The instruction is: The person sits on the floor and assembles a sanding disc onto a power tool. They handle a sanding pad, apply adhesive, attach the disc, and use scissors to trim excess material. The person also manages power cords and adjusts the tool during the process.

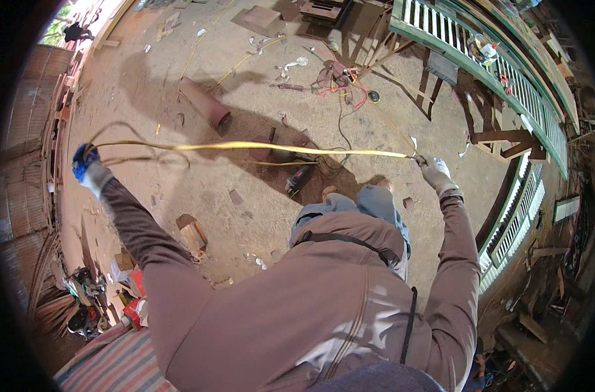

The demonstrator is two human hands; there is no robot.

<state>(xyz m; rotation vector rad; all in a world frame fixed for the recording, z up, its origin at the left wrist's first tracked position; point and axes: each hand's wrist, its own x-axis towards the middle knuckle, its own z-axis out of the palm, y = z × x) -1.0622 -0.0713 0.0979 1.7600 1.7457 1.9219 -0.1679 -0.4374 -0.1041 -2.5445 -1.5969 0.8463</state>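
A yellow electric cord (278,148) is stretched almost level between my two outspread hands. My left hand (91,168), in a white work glove with blue fingers, is closed around it at the far left, where dark loops of cord hang beside the fist. On the right, my gloved right hand (436,174) grips the cord's other end, and a small dark piece shows at the fingers. Below the taut cord, near my feet, a dark power tool (299,179) that looks like an angle grinder lies on the floor with a black cord beside it.
A reddish pipe (206,103) lies ahead on the concrete floor (147,85). Tangled wires and red cords (340,77) lie further off. Green slatted panels (480,65) on trestles stand at right. Wood blocks (194,234) and a striped cloth (117,366) are at lower left.
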